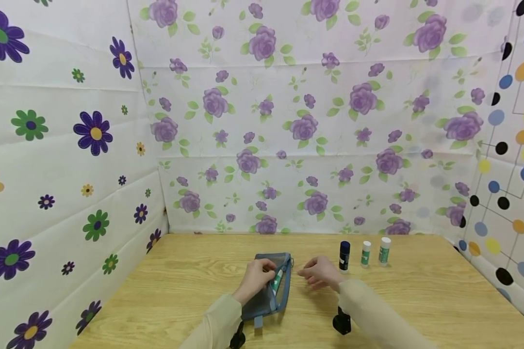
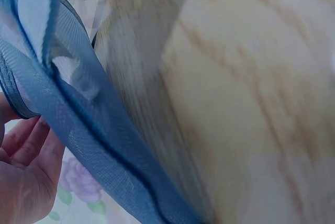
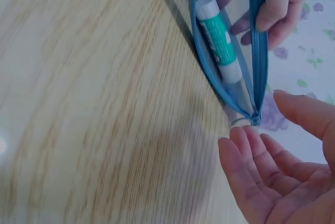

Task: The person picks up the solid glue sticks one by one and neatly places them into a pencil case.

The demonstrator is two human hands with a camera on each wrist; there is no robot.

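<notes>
A table (image 1: 170, 281) is stretching before you; at six o'clock in the head view, a blue pouch (image 1: 258, 306) is gaping open. Your left hand (image 1: 258, 277) is pinching its edge. Your right hand (image 1: 320, 272), at the pouch's three o'clock, is holding nothing, thumb apart from fingers. At two o'clock, a dark tube (image 1: 344, 256) and two white-capped sticks (image 1: 366, 254) are standing. Inside the pouch, one green stick (image 3: 219, 38) is lying lengthwise.

Pale beige long sleeves (image 1: 373, 312), small black cameras (image 1: 342, 322) at both wrists, bare hands (image 1: 322, 272)
</notes>
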